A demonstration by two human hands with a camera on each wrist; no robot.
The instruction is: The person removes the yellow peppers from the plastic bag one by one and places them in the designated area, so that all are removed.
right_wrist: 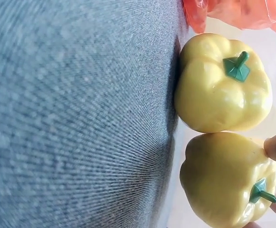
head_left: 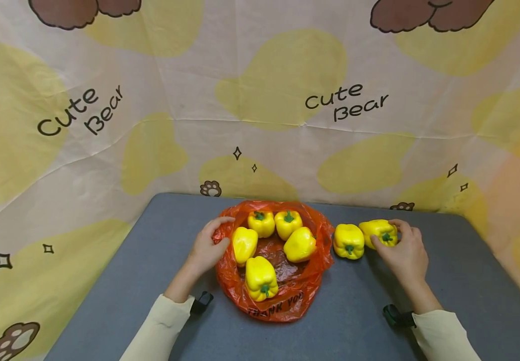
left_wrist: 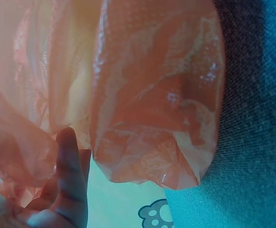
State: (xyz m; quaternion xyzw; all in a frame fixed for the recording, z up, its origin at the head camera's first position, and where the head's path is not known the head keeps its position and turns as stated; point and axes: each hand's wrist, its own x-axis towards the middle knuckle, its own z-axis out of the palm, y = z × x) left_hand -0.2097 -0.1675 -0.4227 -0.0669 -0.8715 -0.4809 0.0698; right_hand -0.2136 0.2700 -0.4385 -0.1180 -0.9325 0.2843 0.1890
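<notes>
A red plastic bag [head_left: 282,306] sits with its mouth spread wide, several yellow bell peppers [head_left: 261,278] inside it. At its left rim, my left hand [head_left: 206,245] holds the film between thumb and fingers; in the left wrist view the bag [left_wrist: 157,95] hides part of the hand. To the right of the bag, my right hand [head_left: 406,253] grips a yellow bell pepper [head_left: 377,231] lying on its side. Touching that one is another yellow bell pepper [head_left: 348,241], right beside the bag. Both have green stems, plain in the right wrist view.
Everything stands on a grey table [head_left: 151,281]. A pale curtain [head_left: 260,140] with yellow patches and "Cute Bear" lettering hangs right behind the table's back edge. Each wrist wears a small black device [head_left: 202,302].
</notes>
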